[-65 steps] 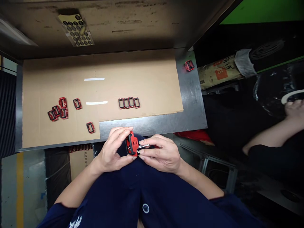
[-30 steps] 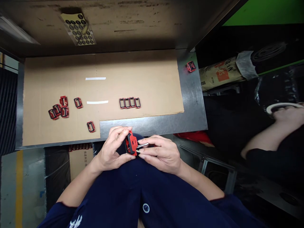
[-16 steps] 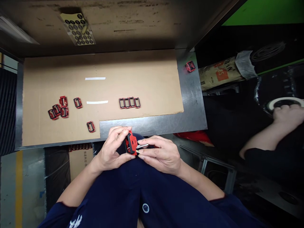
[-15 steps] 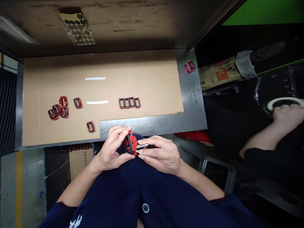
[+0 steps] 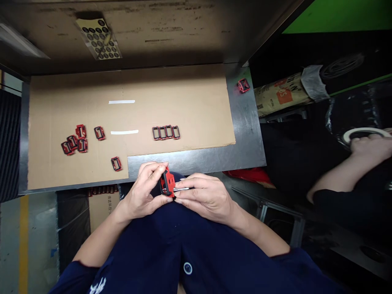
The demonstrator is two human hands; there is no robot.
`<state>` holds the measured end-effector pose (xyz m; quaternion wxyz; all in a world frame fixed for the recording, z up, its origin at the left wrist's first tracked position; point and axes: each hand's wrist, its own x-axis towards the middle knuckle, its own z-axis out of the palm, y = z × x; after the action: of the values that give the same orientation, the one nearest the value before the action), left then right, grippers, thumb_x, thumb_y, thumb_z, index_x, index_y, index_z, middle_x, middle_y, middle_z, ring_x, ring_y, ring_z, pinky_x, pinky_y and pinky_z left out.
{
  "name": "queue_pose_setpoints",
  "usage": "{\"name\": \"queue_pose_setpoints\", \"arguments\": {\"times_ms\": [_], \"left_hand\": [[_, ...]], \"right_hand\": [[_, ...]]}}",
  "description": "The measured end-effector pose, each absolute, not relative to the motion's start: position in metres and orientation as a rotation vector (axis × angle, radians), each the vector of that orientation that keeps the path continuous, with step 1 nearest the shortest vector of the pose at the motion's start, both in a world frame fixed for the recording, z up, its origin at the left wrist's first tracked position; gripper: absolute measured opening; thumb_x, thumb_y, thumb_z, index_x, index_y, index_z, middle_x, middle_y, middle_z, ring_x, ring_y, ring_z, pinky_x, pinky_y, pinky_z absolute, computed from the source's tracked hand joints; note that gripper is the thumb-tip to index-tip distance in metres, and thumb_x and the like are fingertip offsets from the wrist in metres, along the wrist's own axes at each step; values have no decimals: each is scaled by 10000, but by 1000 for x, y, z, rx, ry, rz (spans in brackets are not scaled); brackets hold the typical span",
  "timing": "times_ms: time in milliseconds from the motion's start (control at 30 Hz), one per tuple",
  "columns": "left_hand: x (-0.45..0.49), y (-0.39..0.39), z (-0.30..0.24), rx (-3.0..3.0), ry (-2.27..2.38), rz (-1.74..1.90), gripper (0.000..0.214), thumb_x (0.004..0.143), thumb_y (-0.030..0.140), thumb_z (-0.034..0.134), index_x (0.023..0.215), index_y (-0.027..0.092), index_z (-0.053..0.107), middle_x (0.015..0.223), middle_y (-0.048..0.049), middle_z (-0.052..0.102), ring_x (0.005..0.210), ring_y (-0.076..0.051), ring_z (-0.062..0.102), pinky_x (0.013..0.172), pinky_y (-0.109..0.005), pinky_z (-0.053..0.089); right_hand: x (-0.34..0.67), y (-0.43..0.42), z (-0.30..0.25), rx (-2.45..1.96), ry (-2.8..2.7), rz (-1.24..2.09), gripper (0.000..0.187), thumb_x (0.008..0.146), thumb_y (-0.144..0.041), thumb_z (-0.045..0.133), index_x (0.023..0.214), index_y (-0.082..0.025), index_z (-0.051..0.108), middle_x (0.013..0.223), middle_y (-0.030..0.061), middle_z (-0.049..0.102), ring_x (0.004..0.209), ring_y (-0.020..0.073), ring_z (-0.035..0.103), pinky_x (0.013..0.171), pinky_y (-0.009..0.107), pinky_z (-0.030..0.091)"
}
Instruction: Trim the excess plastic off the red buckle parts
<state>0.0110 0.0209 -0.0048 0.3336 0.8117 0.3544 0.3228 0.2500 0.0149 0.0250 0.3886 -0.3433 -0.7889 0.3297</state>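
My left hand (image 5: 143, 190) grips a red and black plastic buckle frame (image 5: 167, 184) by its sides, just above my navy top. My right hand (image 5: 206, 198) pinches a thin metal pin (image 5: 181, 189), whose tip sits in the frame's edge. Part of the frame is hidden by my fingers. On the cardboard sheet (image 5: 180, 102) lie a loose cluster of similar red frames (image 5: 75, 139), two single frames (image 5: 99, 133) (image 5: 116, 163), and a tight row of several dark-red frames (image 5: 165, 132).
One more red frame (image 5: 243, 85) sits on the steel bench top (image 5: 248, 134) at the far right. Two white strips (image 5: 124, 132) lie on the cardboard. A co-worker's hand (image 5: 370, 149) rests on a white ring at the right. A sticker sheet (image 5: 98, 38) lies at the back.
Both my hands and the red frame have shifted slightly left and down, and less of the metal pin shows. The co-worker's hand has moved slightly on the white ring.
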Motion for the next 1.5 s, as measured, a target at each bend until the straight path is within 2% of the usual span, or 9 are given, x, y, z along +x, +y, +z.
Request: {"name": "queue_pose_setpoints", "arguments": {"times_ms": [200,700,800,900,1000,1167,1333,1433,1500], "left_hand": [[10,21,-1,2104,944,813,828,908,396,702,1590,191,280,1360,-202,532,1237,-315,498,1026,-522,499],[7,10,-14,1778,976,1036,794,822,325,799,1511,249,412,1409,-180,568,1336,-321,524,1101,-548,481],[4,7,-14,1538,992,1100,748,850,363,770,1498,283,406,1463,-172,533,1392,-301,516,1115,-500,501],[3,6,-10,1400,1017,1183,713,854,385,766,1471,331,415,1505,-138,510,1402,-272,524,1101,-453,532],[4,8,-7,1368,1020,1244,684,851,396,769,1443,354,428,1518,-113,506,1402,-264,529,1112,-469,529],[7,8,-8,1379,1024,1248,676,851,402,775,1421,334,418,1528,-130,501,1416,-273,516,1149,-506,485],[5,6,-11,1415,1089,1215,692,844,432,778,1408,322,392,1528,-167,496,1427,-295,500,1072,-493,534],[5,6,-11,1489,1076,1196,693,864,381,766,1423,317,361,1545,-181,470,1437,-289,489,1090,-509,509],[7,7,-12,1594,1060,1222,686,873,327,759,1429,306,357,1532,-178,484,1462,-284,454,1144,-561,443]], "right_hand": [[247,14,27,-841,-2059,735,88,898,-152,734,978,-159,769,998,59,817,930,165,790,958,284,631],[240,13,25,-963,-1790,806,111,855,-111,745,910,-204,770,885,49,818,829,194,795,833,324,664],[241,18,0,-1153,-1622,908,118,830,-175,785,942,-206,763,922,59,809,847,198,778,813,339,645],[240,29,-49,-1436,-1617,1061,333,805,-262,810,1121,-188,734,1047,84,780,883,193,749,849,353,621],[235,42,-102,-1620,-1836,1186,341,781,-223,819,1113,-180,753,1072,93,753,895,185,710,898,356,587],[227,56,-145,-1620,-1958,1256,374,745,-196,843,1112,-179,769,1044,115,767,1096,269,657,987,421,536],[226,61,-123,-1593,-1938,1267,357,748,-212,843,1094,-174,764,1167,145,753,1193,301,635,1061,482,499],[227,57,-80,-1524,-1844,1326,224,905,-255,682,1096,-158,749,1118,122,777,1059,230,727,965,399,574],[226,52,-44,-1294,-1668,1512,255,950,-277,610,1131,-143,731,1040,100,801,963,200,772,868,333,616]]}}
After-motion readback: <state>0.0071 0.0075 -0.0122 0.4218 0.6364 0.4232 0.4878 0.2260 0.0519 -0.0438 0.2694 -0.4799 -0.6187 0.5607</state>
